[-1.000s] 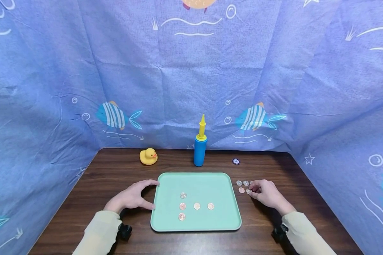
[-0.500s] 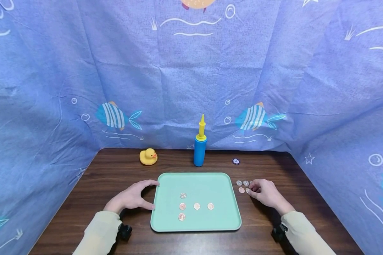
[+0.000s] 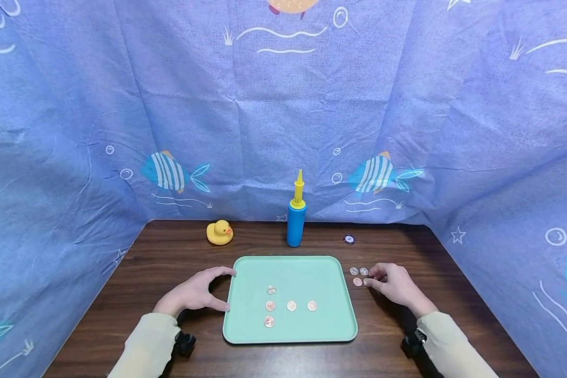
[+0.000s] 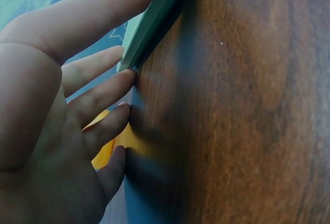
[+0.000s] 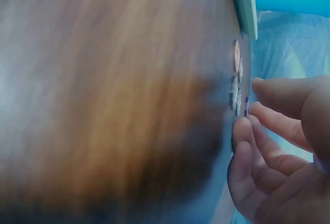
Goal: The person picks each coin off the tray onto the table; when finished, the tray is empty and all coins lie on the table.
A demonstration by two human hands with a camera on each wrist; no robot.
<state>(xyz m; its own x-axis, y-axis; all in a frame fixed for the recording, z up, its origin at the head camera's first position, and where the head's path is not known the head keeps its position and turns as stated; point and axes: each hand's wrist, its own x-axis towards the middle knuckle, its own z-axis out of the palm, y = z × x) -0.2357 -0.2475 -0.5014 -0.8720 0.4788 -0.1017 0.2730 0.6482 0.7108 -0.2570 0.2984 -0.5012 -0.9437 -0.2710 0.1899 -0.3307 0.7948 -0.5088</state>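
My left hand [image 3: 193,290] touches the left rim of a mint-green tray [image 3: 307,268], thumb and forefinger spread apart along it. On the tray lie several coins: a column at left with a copper coin [image 3: 270,305] in its middle, and a silvery coin [image 3: 312,305] farther right. My right hand [image 3: 393,284] is beside a small group of coins right of the tray. Its thumb partly covers one coin [image 3: 366,282]. In the right wrist view, thumb and forefinger stand apart with nothing visible between them, close to the copper coin [image 5: 237,54] and silvery coins [image 5: 234,92].
A yellow rubber duck [image 3: 219,232] sits at the back left. Behind the tray stands a blue and yellow hand pump [image 3: 296,223]. A dark-rimmed poker chip [image 3: 349,239] lies at the back right. Blue fish-print cloth [image 3: 283,131] surrounds the wooden table [image 3: 283,362].
The right thumb has shifted slightly left, and the coin beside it has moved a little left too. A coin edge seen near the right fingertips is now hidden. My left hand stays put.
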